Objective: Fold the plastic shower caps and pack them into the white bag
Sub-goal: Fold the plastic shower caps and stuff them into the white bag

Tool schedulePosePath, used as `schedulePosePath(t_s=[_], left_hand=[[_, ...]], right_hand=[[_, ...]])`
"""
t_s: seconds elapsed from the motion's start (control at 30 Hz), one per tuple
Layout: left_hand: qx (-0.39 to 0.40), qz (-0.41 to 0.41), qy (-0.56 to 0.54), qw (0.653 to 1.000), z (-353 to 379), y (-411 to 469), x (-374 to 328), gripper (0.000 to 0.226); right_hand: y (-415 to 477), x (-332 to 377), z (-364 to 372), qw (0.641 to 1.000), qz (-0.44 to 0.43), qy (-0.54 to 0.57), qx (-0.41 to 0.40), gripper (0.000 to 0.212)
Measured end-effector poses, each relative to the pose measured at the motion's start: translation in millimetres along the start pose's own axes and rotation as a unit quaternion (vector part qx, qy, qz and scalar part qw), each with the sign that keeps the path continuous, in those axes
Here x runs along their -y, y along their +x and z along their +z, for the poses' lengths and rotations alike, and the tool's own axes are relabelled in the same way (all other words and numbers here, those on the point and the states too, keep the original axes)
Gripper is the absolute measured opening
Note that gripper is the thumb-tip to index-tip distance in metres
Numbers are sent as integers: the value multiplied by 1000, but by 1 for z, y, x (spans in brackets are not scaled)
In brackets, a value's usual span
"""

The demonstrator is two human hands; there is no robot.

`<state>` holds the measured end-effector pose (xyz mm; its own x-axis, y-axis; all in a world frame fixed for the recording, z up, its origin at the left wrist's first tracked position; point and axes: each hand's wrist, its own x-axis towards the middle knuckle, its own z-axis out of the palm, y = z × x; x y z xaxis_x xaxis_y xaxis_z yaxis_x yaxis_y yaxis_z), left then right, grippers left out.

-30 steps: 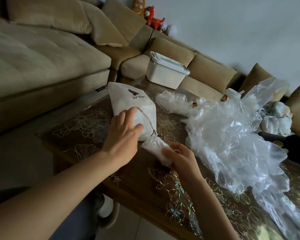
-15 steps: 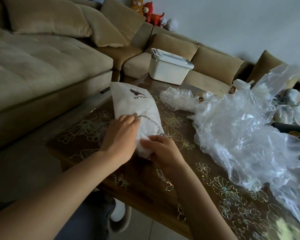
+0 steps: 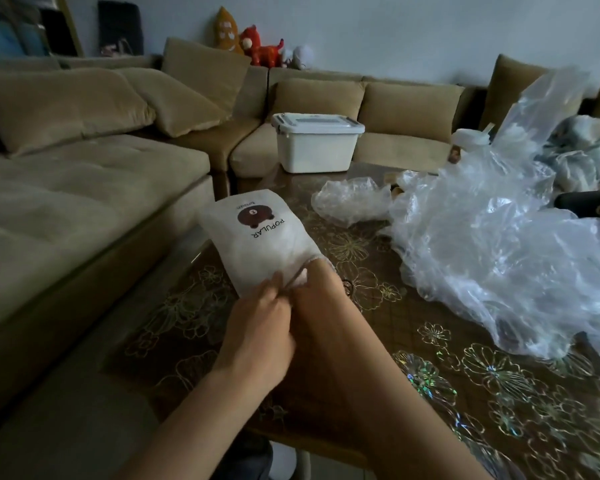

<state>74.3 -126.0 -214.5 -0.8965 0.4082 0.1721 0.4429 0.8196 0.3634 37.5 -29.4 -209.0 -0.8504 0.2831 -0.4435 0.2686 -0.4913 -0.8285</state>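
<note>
Setting: home living room. Tan upholstered corner sofa (image 3: 84, 174) with cushions, soft toys (image 3: 253, 39) on backrest, flower-patterned brown coffee table (image 3: 430, 358).

My left hand (image 3: 257, 327) pinches the near edge of the white bag (image 3: 260, 244) at its mouth, and my right hand (image 3: 321, 299) is pushed into the opening, fingers hidden inside. The bag lies on the tabletop (image 3: 430, 358) just beyond my hands, its bear print and "POPULAR" facing up. Right of my hands sits a heap of clear plastic shower caps (image 3: 499, 244). Farther ahead, a white lidded box (image 3: 316, 142) stands against the sofa (image 3: 84, 174).
</note>
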Motion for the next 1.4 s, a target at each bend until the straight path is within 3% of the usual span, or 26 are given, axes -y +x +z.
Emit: schedulePosePath(t_s=[0.07,0.2,0.3,0.33,0.37,0.4,0.43,0.47,0.5,0.57,0.7,0.77,0.87,0.93,1.03,1.1,1.17,1.23,1.33,1.4], left_hand=[[41,16,9,999,6,2,7,43],[78,26,82,993,20,9,16,50],[110,30,117,987,25,10,16,60],[119,32,115,986,27,11,17,61],[124,31,111,986,28,12,18,61],[126,32,104,986,30,14,20,62],[131,36,99,986,31,17,18,63],[135,34,93,986,32,20,21,63],[135,28,87,987,32,23,20,63],[102,15,87,991,31,28,12,56],[-117,63,71,989,27,21,-30,16],[-164,104,9,981,23,14,-53,9],[-104,143,-57,983,20,5,-76,16],[-32,152,-90,984,19,3,-81,23],[80,63,-252,962,17,-1,-94,26],[202,-65,-421,882,15,-1,-102,43],[296,-165,-511,790,18,-2,-106,60],[301,-202,-546,755,26,1,-108,49],[193,-258,-546,773,41,9,-104,20],[167,-279,-508,798,48,13,-100,12]], right_hand=[[-10,6,-6,997,-30,-72,-5,39],[-32,5,-48,994,8,9,106,16],[-55,8,-97,974,-150,-153,76,20],[-61,11,-115,939,-250,-233,22,22],[-64,15,-134,865,-367,-338,-50,23],[-63,18,-153,763,-455,-442,-121,25],[-60,20,-176,665,-498,-524,-189,28],[-56,20,-191,607,-491,-580,-233,39],[-52,19,-207,590,-461,-613,-251,54],[-44,14,-226,608,-406,-628,-267,71],[-35,14,-238,575,-412,-638,-304,50],[-32,18,-238,563,-423,-640,-309,41],[-32,20,-234,572,-434,-627,-302,15],[-38,17,-231,578,-463,-608,-286,23],[-58,9,-228,569,-527,-603,-188,15],[-74,-4,-221,565,-547,-601,-143,14],[-88,-18,-209,578,-558,-585,-109,17],[-96,-32,-200,613,-547,-567,-63,16],[-107,-44,-193,651,-524,-550,7,19],[-113,-42,-196,694,-517,-502,9,21]])
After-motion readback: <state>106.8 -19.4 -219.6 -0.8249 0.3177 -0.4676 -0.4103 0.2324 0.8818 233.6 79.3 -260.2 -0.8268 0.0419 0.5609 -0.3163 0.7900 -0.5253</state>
